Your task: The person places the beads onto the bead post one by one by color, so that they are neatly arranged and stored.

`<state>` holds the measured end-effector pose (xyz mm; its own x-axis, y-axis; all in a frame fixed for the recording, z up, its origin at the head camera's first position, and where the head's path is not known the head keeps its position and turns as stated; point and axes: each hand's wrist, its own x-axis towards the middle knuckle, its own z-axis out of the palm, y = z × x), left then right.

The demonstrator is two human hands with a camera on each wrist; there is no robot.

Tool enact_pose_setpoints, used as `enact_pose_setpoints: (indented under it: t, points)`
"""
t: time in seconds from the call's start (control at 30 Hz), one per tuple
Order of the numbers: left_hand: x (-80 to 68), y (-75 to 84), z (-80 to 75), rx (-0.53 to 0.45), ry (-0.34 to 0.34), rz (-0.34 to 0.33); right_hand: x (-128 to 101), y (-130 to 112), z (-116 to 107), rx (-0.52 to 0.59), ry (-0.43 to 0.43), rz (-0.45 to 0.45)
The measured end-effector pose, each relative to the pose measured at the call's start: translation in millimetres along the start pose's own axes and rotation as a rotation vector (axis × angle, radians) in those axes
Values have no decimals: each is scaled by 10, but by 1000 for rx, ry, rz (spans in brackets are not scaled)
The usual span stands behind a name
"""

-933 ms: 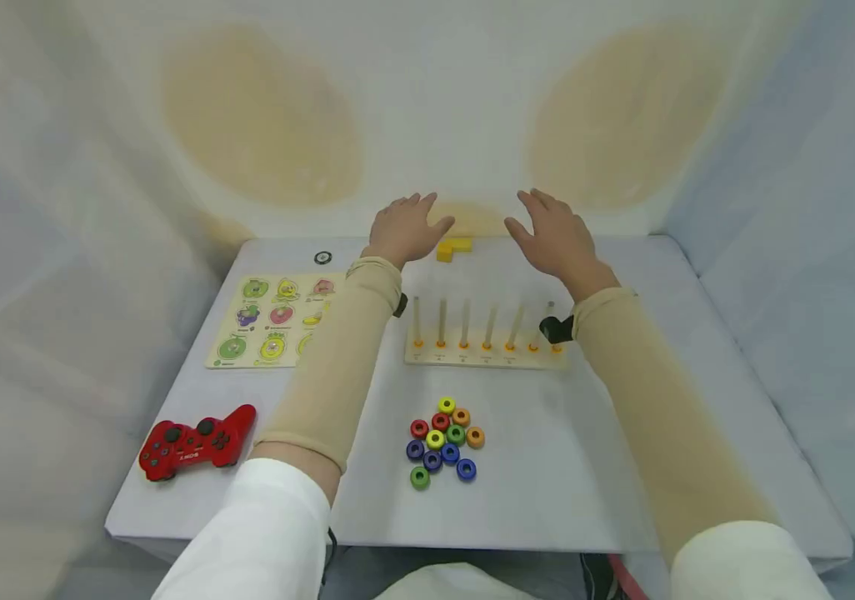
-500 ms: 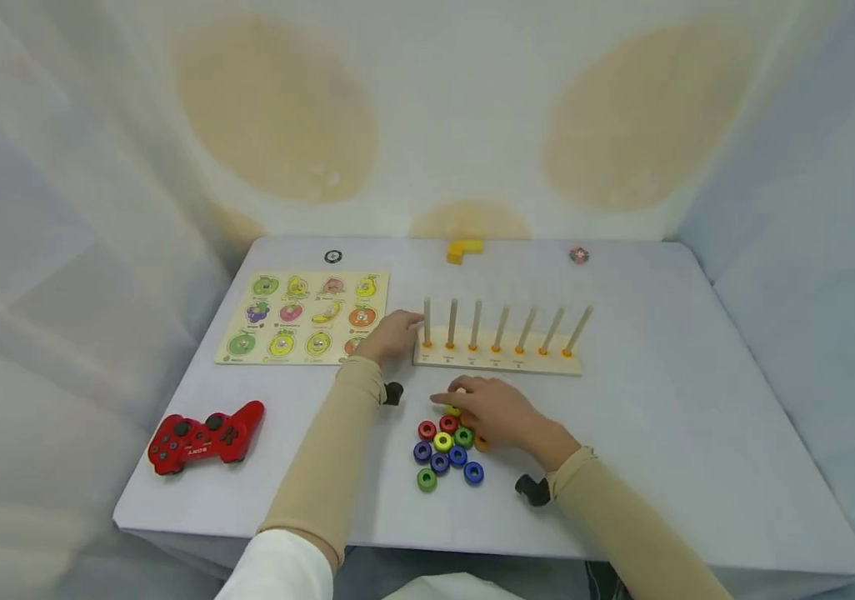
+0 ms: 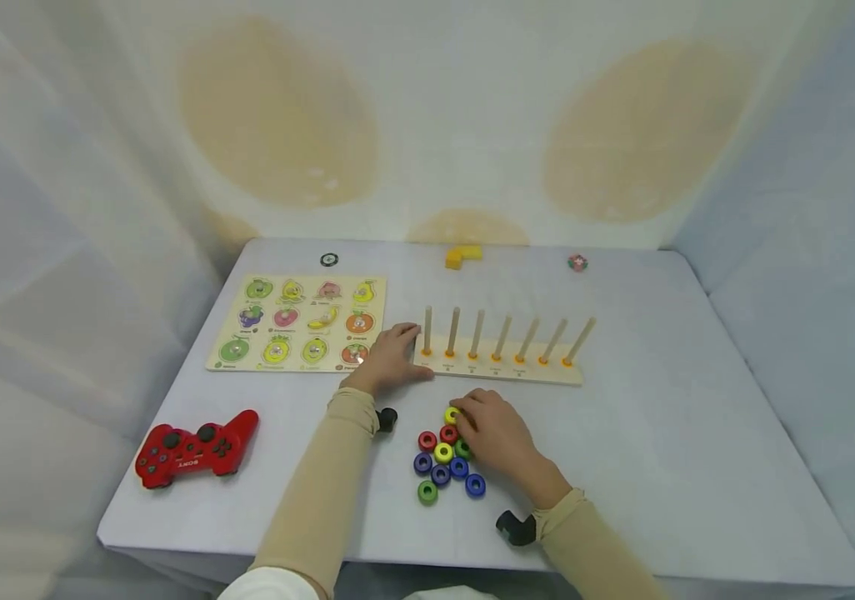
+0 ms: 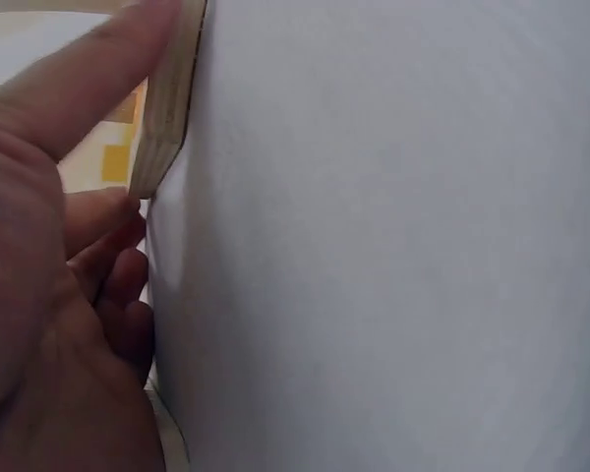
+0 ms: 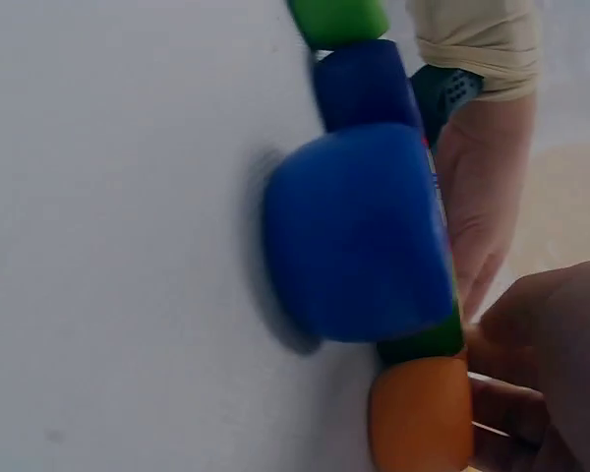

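Note:
My left hand (image 3: 388, 358) grips the left end of a wooden peg board (image 3: 506, 369), thumb along the front and fingers behind. In the left wrist view, the fingertips meet the layered edge of the peg board (image 4: 167, 118) at its corner. Upright pegs stand in a row on it, none carrying beads. My right hand (image 3: 501, 433) is over the right side of a cluster of coloured beads, its fingertips at a yellow bead (image 3: 451, 415). The right wrist view shows an orange bead (image 5: 423, 413) beside its bent fingers and a large blue bead (image 5: 354, 236) nearer the camera.
A fruit puzzle board (image 3: 296, 325) lies left of the peg board. A red game controller (image 3: 197, 448) sits at the front left. Along the back are yellow blocks (image 3: 462, 256), a dark round disc (image 3: 329, 259) and a small pink-and-green disc (image 3: 577, 262).
Both hands came down from above the back of the table, the left to the peg board's end, the right to the beads. The left thumb has since moved round to the board's front.

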<state>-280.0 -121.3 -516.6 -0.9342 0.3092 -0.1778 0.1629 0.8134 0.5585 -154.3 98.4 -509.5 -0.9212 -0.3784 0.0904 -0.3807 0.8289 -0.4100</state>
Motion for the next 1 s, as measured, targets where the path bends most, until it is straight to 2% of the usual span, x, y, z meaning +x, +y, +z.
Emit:
enact_pose_setpoints:
  t: [0.17,0.3,0.47,0.53,0.6,0.73,0.8,0.87,1.0]
  points:
    - [-10,36,-63,42,-4,22,37,-49,-58,-40,-37,26]
    - [12,29,-64,50,5,30,74,-85,-100,-31,-56,57]
    - [20,-44,21,41,16,36,149,-117,-88,19,-7,128]
    - [14,-58,42,40,16,38,216,-140,-132,52,77,137]
    - [15,-47,33,39,17,37,337,-173,-233,76,212,107]
    - [17,-25,15,33,36,23,684,-263,-509,42,484,-38]
    - [9,-25,23,30,43,15,860,-310,-618,-14,537,-76]
    - [-15,-23,37,24,40,5,994,-352,-694,-76,521,-86]
    - [-57,-14,51,14,26,1,1147,-419,-768,-183,386,-44]
